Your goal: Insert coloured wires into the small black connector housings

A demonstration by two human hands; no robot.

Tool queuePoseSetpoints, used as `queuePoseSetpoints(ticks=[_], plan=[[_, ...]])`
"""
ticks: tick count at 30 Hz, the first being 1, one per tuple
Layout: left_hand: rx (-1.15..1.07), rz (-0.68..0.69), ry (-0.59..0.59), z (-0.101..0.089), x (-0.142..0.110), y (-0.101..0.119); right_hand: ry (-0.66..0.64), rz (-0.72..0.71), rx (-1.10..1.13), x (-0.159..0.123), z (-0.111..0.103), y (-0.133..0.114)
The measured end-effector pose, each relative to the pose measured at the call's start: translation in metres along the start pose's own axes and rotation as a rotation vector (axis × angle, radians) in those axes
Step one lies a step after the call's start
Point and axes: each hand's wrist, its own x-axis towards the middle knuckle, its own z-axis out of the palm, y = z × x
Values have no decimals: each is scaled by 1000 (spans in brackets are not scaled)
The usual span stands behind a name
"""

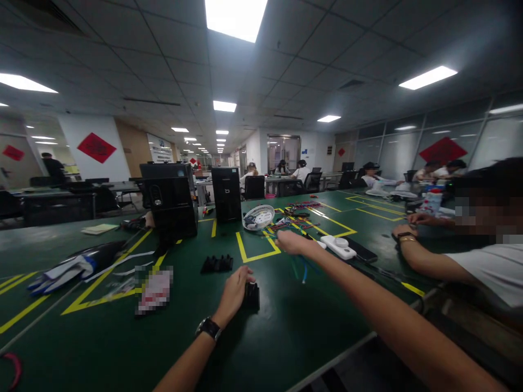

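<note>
My left hand (236,291), with a dark watch on its wrist, has its fingers closed at the top of a small black block-like part (252,298) on the green table. My right hand (291,242) reaches farther forward, fingers curled together. Thin blue and green strands (304,268) hang below it; they look like wires. Just beyond lies a loose heap of coloured wires (298,220), beside a white plastic basket (258,218). A black part with several raised prongs (217,263) rests on the table, to the left of my left hand.
Two black computer cases (174,198) stand at the back. A white power strip (338,246) and a dark phone (363,251) lie right of my right arm. Gloves (69,272) and a blurred packet (154,291) are at left. A co-worker's arm (429,256) rests at right.
</note>
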Motion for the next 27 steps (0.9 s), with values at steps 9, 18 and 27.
queuePoseSetpoints(ticks=[9,18,27], plan=[[312,163,-510,-32,-10,22,-149,158,13,-52,94,88],[655,275,-564,-32,69,11,-22,156,-35,-46,101,116],[907,261,-640,-59,111,-8,100,91,-100,22,90,149]])
